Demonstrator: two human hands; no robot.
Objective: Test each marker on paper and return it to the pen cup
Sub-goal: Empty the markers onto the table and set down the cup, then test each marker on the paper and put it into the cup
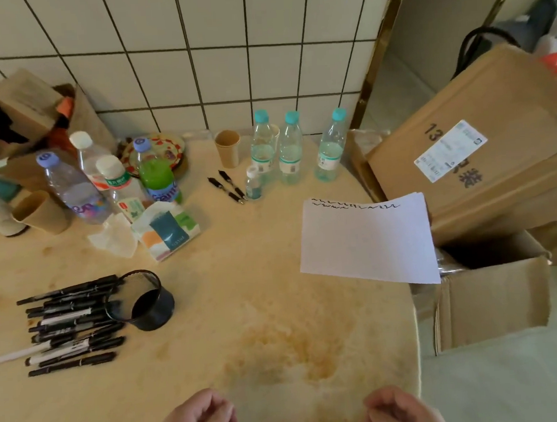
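Both hands, left hand (198, 418) and right hand (402, 410), loosely curled and holding nothing at the near edge of the surface (259, 293), markers (70, 321) heaped beside the tipped pen cup (142, 300), scribbled paper (367, 241) well apart at the right edge, seemingly laid out for testing.

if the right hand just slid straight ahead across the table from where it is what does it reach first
Most likely the paper. The right hand sits at the near edge holding nothing, with only bare, stained table between them. Exact heading is hard to judge, since its fingers are loosely curled.
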